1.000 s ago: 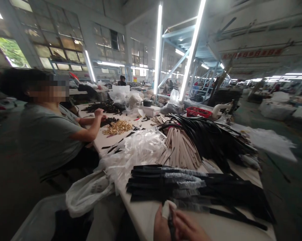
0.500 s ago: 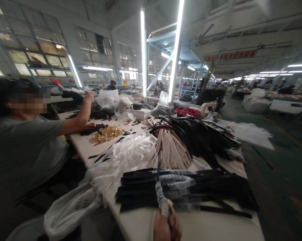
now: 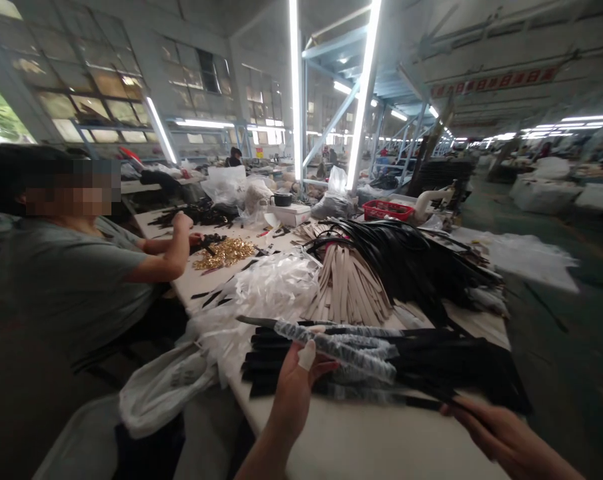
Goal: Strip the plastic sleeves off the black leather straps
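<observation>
Two hands: left hand [image 3: 295, 390] grasps a plastic-wrapped black strap [image 3: 336, 347], lifted above the counter [image 3: 361, 447]; right hand [image 3: 506, 440] is cut off at the frame edge, grip indeterminate.
Beneath: stacked black straps [image 3: 381, 363], partly obstructed by the lifted strap and left hand.
Behind: beige straps [image 3: 349, 287], a black strap heap [image 3: 406, 257], white plastic strips [image 3: 276, 287].
Left side: a seated co-worker [image 3: 76, 280], hands just beside gold metal fittings [image 3: 224, 253].
Hard to resolve: fitting type, too small to identify.
</observation>
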Motion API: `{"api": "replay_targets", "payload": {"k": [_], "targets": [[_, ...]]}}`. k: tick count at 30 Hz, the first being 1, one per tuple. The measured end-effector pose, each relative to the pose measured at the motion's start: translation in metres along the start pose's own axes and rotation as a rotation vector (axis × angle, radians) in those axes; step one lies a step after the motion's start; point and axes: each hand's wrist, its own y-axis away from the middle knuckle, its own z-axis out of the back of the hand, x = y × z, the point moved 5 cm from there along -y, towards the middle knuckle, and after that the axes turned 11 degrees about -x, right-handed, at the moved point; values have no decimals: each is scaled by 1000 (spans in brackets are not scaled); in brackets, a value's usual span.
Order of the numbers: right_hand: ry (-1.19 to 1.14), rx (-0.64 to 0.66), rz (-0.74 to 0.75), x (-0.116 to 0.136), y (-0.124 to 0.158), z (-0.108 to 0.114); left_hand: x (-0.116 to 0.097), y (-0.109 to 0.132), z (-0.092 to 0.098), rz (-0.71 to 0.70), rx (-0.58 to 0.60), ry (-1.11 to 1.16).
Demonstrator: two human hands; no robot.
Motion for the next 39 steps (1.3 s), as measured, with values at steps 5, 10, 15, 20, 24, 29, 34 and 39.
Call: {"api": "replay_targets", "payload": {"k": [5, 10, 15, 20, 24, 29, 34, 39], "targets": [[496, -96, 292, -20, -94, 16, 46, -17, 26, 33, 126, -669], [673, -195, 333, -7, -142, 5, 66, -4, 56, -351, 159, -1178], [732, 18, 205, 13, -198, -2, 84, -5, 79, -633, 164, -1248], [720, 116, 95, 25, -284, 7, 69, -10, 88, -1040, 21, -1321], [745, -83, 57, 23, -340, -18, 70, -34, 85, -1012, -45, -1533], [765, -236, -5, 1, -365, -48, 84, -59, 76, -1020, 70, -1548], [714, -235, -12, -11, -365, -45, 80, -59, 65, -1005, 154, -1496], [643, -271, 55, -4, -356, -51, 72, -47, 58, -856, 271, -1437]]}}
